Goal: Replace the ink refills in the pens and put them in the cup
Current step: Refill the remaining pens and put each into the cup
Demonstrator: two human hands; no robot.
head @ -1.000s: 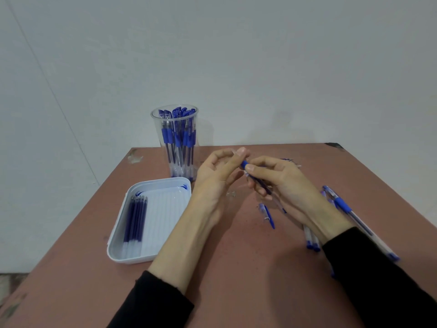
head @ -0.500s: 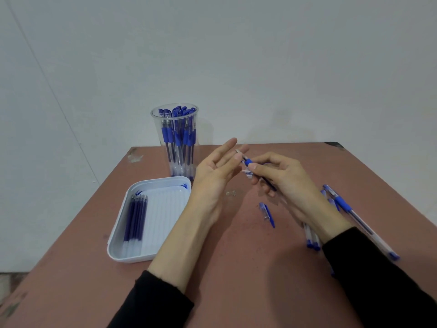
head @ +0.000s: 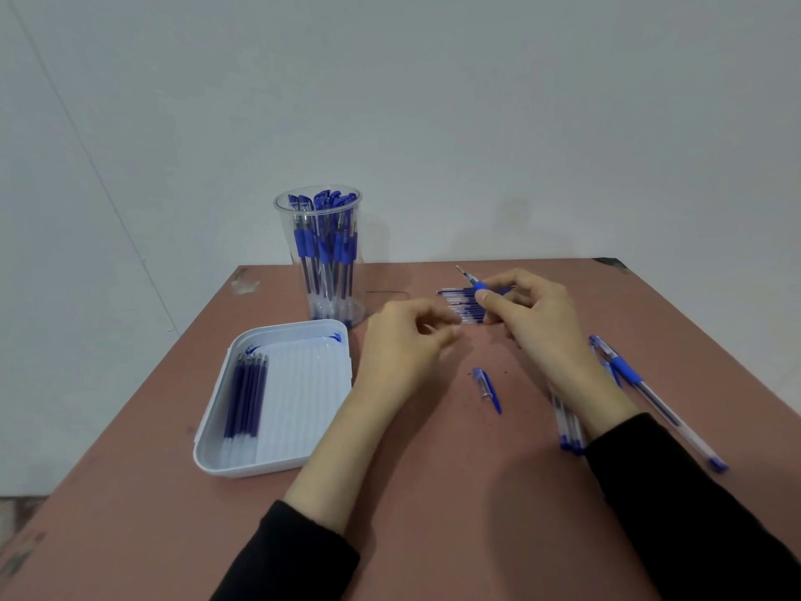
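Nearest you, your black sleeves [head: 294,553] cross the reddish table [head: 433,505]. To the left of your left forearm sits the white tray [head: 208,448], with a row of dark blue refills [head: 245,396] lying along its left side. A few clear pens [head: 568,427] lie partly hidden under your right wrist, and more pens [head: 641,388] lie just beyond it near the right edge. A loose blue pen cap [head: 487,389] lies between your forearms.

Your left hand [head: 403,344] hovers low with fingers curled inward. It is blurred, so you cannot tell if it pinches anything. Your right hand [head: 542,327] pinches the pen [head: 477,288] at its blue grip, tip slanting up and to the left. Behind it, partly covered by your fingers, lies a bunch of used refills [head: 461,303]. At the far left, beyond the tray, the clear cup [head: 320,262] stands upright, full of blue pens.
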